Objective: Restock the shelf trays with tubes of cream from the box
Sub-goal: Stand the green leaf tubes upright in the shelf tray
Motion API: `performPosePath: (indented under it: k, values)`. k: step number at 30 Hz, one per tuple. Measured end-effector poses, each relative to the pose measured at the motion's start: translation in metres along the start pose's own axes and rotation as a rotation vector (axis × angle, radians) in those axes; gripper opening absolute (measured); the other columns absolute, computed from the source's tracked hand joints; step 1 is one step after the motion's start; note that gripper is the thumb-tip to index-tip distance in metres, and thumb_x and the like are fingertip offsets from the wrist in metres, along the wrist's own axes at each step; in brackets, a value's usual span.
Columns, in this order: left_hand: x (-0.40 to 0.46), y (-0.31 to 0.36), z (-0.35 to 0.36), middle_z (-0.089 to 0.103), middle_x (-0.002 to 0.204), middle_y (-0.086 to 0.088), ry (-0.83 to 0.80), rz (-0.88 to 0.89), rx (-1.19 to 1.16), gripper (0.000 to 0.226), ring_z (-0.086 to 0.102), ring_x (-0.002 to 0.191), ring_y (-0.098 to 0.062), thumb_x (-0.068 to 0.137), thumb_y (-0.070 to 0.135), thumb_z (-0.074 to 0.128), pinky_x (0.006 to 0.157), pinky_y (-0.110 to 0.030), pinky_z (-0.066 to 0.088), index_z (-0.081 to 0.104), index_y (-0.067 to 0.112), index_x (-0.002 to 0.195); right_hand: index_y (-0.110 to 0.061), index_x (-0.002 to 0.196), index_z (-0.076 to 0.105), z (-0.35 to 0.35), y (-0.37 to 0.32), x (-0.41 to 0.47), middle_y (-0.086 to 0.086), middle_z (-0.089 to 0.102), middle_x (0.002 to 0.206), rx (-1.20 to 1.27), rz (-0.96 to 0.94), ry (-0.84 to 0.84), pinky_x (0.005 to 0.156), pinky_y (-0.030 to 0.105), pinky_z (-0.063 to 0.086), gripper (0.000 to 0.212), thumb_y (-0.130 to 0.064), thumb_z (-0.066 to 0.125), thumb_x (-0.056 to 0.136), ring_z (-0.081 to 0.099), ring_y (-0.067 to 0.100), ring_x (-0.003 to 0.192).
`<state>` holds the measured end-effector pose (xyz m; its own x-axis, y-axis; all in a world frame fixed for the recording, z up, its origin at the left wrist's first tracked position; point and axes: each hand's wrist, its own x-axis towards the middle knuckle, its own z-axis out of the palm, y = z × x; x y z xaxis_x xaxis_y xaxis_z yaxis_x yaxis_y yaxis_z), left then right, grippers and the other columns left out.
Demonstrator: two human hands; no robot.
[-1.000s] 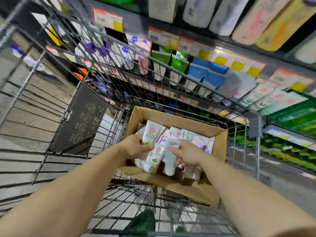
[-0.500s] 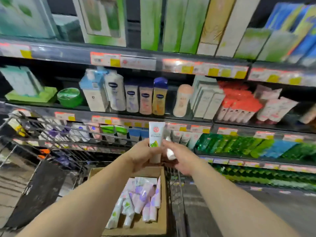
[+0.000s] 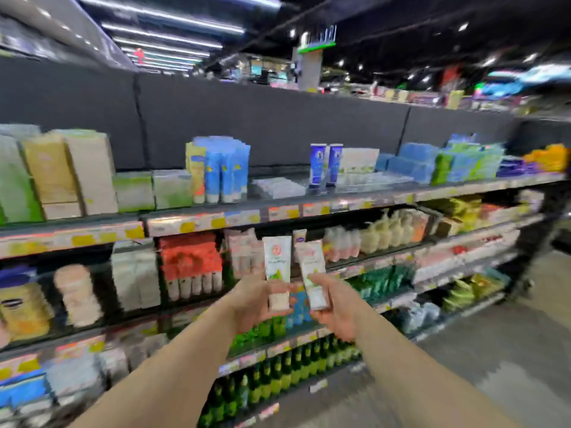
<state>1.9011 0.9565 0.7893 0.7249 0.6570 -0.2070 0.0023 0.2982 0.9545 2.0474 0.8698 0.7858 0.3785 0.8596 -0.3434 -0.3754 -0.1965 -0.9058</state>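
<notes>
Step in hand: carrying stock to the shelf. Left hand (image 3: 256,299) grips one white cream tube (image 3: 277,262) upright; right hand (image 3: 335,304) grips a second tube (image 3: 312,270), tilted. Box out of view. Next move, as judged: locate the matching tray and seat both tubes.

Whole view motion-blurred. Left hand (image 3: 258,299) fingers cover lower body of its cream tube (image 3: 277,262); right hand (image 3: 335,304) fingers cover right tube (image 3: 312,267) base. Tube print beyond fingertips unreadable. Shelf price labels (image 3: 188,225) illegible. Both forearms cut off at btm edge.
</notes>
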Motion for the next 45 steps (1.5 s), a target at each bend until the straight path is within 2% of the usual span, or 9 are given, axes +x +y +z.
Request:
performPosePath:
  k: [4, 9, 17, 21, 24, 27, 35, 39, 45]
  values:
    - [0.053, 0.015, 0.059, 0.074, 0.086, -0.006, -0.077, 0.049, 0.027, 0.017, 0.070, 0.081, -0.021, 0.089, 0.001, 0.061, 0.070, -0.036, 0.056, 0.066, 0.014, 0.098, -0.018, 0.109, 0.058, -0.065, -0.045, 0.010, -0.003, 0.069, 0.075, 0.012, -0.149, 0.004, 0.050, 0.024, 0.046, 0.013, -0.019, 0.050, 0.099, 0.062, 0.010, 0.055]
    - [0.118, 0.039, 0.083, 0.075, 0.094, -0.009, -0.065, 0.129, 0.124, 0.021, 0.070, 0.083, -0.021, 0.087, 0.007, 0.067, 0.080, -0.043, 0.057, 0.063, 0.012, 0.108, -0.011, 0.121, 0.057, -0.109, -0.086, 0.052, 0.010, 0.072, 0.106, -0.083, -0.285, 0.041, 0.069, 0.035, 0.053, 0.028, -0.020, 0.059, 0.094, 0.068, 0.023, 0.086]
    - [0.250, 0.113, 0.089, 0.073, 0.103, 0.005, 0.021, 0.288, 0.348, 0.026, 0.069, 0.095, -0.013, 0.084, 0.020, 0.074, 0.082, -0.034, 0.057, 0.061, 0.025, 0.107, -0.014, 0.109, 0.064, -0.146, -0.185, 0.155, 0.000, 0.074, 0.096, -0.266, -0.485, 0.146, 0.067, 0.025, 0.053, 0.023, -0.015, 0.070, 0.087, 0.069, 0.014, 0.083]
    - [0.302, 0.137, 0.104, 0.074, 0.102, 0.005, 0.032, 0.363, 0.377, 0.024, 0.071, 0.093, -0.013, 0.085, 0.015, 0.072, 0.085, -0.038, 0.058, 0.063, 0.025, 0.104, -0.020, 0.104, 0.067, -0.168, -0.229, 0.203, -0.002, 0.075, 0.099, -0.358, -0.551, 0.193, 0.080, 0.033, 0.057, 0.020, -0.018, 0.072, 0.085, 0.070, 0.018, 0.093]
    - [0.326, 0.144, 0.116, 0.070, 0.101, 0.014, 0.091, 0.412, 0.457, 0.023, 0.068, 0.091, -0.005, 0.086, 0.019, 0.071, 0.067, -0.019, 0.056, 0.059, 0.034, 0.097, -0.026, 0.101, 0.066, -0.186, -0.254, 0.236, -0.006, 0.075, 0.095, -0.463, -0.592, 0.225, 0.079, 0.035, 0.057, 0.016, -0.023, 0.071, 0.086, 0.070, 0.016, 0.089]
    - [0.350, 0.149, 0.124, 0.066, 0.099, 0.021, 0.150, 0.443, 0.505, 0.023, 0.064, 0.091, 0.001, 0.086, 0.024, 0.071, 0.068, -0.015, 0.051, 0.057, 0.040, 0.095, -0.031, 0.097, 0.064, -0.204, -0.281, 0.275, -0.012, 0.074, 0.090, -0.496, -0.626, 0.226, 0.078, 0.032, 0.056, 0.015, -0.026, 0.072, 0.085, 0.069, 0.011, 0.085]
    - [0.407, 0.150, 0.162, 0.072, 0.095, 0.016, 0.458, 0.431, 0.540, 0.028, 0.066, 0.081, 0.005, 0.081, 0.021, 0.076, 0.060, -0.008, 0.047, 0.062, 0.031, 0.104, -0.020, 0.096, 0.060, -0.234, -0.321, 0.386, -0.002, 0.067, 0.093, -0.798, -0.648, 0.105, 0.069, 0.031, 0.051, 0.015, -0.029, 0.069, 0.087, 0.062, 0.013, 0.083]
    - [0.421, 0.150, 0.172, 0.073, 0.099, 0.011, 0.587, 0.410, 0.493, 0.032, 0.069, 0.084, 0.001, 0.080, 0.018, 0.077, 0.062, -0.013, 0.052, 0.062, 0.027, 0.108, -0.008, 0.109, 0.059, -0.231, -0.330, 0.417, 0.006, 0.064, 0.106, -0.739, -0.649, -0.078, 0.071, 0.013, 0.052, 0.031, -0.021, 0.071, 0.083, 0.059, 0.009, 0.080]
    - [0.420, 0.141, 0.177, 0.066, 0.103, 0.017, 0.711, 0.333, 0.491, 0.034, 0.062, 0.091, 0.000, 0.083, 0.023, 0.072, 0.062, -0.014, 0.048, 0.053, 0.037, 0.108, -0.014, 0.110, 0.060, -0.225, -0.317, 0.441, 0.003, 0.066, 0.101, -0.863, -0.674, -0.151, 0.080, 0.026, 0.050, 0.031, -0.028, 0.071, 0.084, 0.064, 0.021, 0.094]
